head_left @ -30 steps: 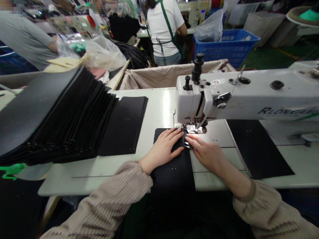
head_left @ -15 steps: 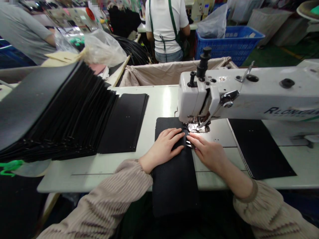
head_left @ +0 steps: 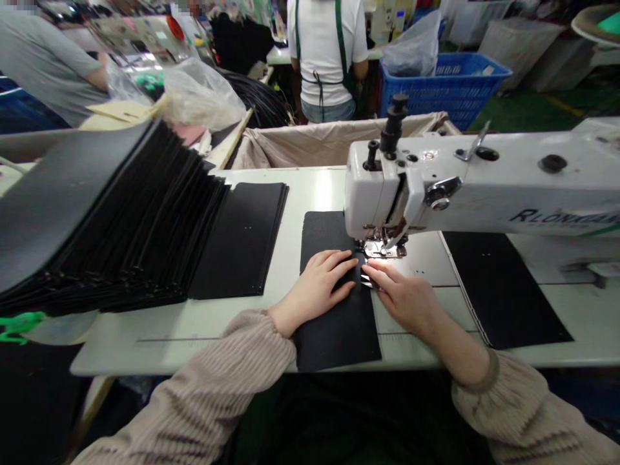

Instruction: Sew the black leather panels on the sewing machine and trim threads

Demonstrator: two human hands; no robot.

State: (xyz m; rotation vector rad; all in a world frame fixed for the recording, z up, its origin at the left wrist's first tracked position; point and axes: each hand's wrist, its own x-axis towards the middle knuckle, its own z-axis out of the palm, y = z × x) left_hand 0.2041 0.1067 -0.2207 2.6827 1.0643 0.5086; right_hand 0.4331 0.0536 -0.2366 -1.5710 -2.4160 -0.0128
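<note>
Currently: black panel (head_left: 339, 336) flat beneath my left hand (head_left: 320, 284), presser foot (head_left: 382, 249) just beyond the fingertips.
Left fingers extended, gripping nothing; right hand (head_left: 411, 300) curled round snips (head_left: 369, 282). I'd press lightly, guiding straight.

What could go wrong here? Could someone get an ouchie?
Maybe.
1. The left hand and right hand are close to the metal foot of the machine, so fingers might get pinched.
2. Snips poke out from the right hand, so they might scratch the black panel.
3. The tall stack slants, so it might slide.
</note>
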